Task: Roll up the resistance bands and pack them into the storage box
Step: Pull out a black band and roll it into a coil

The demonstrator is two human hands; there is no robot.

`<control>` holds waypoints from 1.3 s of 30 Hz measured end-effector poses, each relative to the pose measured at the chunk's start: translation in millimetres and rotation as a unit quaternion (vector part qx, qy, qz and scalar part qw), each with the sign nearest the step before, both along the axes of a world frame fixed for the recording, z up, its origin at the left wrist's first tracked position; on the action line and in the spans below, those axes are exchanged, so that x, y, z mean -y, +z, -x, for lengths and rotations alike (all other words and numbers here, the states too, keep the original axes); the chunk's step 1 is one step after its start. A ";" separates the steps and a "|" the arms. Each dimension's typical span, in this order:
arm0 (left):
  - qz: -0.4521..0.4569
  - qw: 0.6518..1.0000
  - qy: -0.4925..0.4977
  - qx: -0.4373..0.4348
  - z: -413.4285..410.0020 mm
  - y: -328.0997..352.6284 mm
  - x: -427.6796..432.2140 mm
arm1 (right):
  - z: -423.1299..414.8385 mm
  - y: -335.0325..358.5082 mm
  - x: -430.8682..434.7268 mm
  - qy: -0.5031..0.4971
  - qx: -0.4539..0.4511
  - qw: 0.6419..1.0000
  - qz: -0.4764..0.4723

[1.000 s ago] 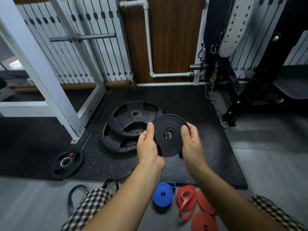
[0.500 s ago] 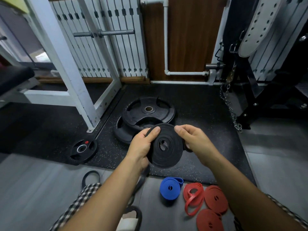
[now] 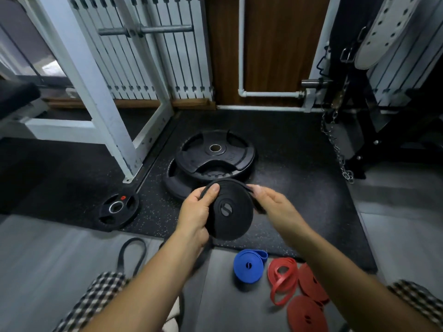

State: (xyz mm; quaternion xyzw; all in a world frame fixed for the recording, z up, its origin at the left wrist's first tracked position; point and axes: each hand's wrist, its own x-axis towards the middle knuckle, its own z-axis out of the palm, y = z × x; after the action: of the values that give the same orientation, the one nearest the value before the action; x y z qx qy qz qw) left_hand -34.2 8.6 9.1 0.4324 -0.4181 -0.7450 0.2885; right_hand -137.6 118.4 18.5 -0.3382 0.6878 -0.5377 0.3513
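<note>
Speckled black rubber mat [image 3: 299,188], matte and grainy, butts against smooth grey floor [image 3: 48,259]. At 10 o'clock, a white painted steel rack frame [image 3: 96,92] with angled square tubing. At 9 o'clock, a small black weight plate [image 3: 118,208] lies flat, its bore ringed in chrome. A loose black band loop [image 3: 131,255] lies on the floor at 7 o'clock.

Centre frame: the left hand [image 3: 196,212] grips the black band coil [image 3: 229,212], a flat tight disc of rubber, with the thumb on its upper rim and the fingers curled behind. Stacked large plates [image 3: 214,152] lie at 12 o'clock of the coil. The right hand [image 3: 271,207] pinches the band's free outer layer at the coil's 2 o'clock edge.

At 5 o'clock: blue coil [image 3: 249,265], a slack red band [image 3: 282,279], a tight red disc [image 3: 311,282].
</note>
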 end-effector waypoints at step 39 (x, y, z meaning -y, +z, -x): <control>0.055 0.945 -0.019 0.323 -72.8 -342.5 76.3 | -59.4 -382.2 115.4 -0.105 0.134 0.947 -0.273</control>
State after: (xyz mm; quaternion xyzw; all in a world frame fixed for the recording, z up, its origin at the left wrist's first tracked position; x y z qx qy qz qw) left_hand 38.6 -67.7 -333.4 0.6254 -0.5375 -0.5463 0.1471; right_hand -78.3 3.0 -363.7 -0.0801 0.7865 -0.4032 0.4609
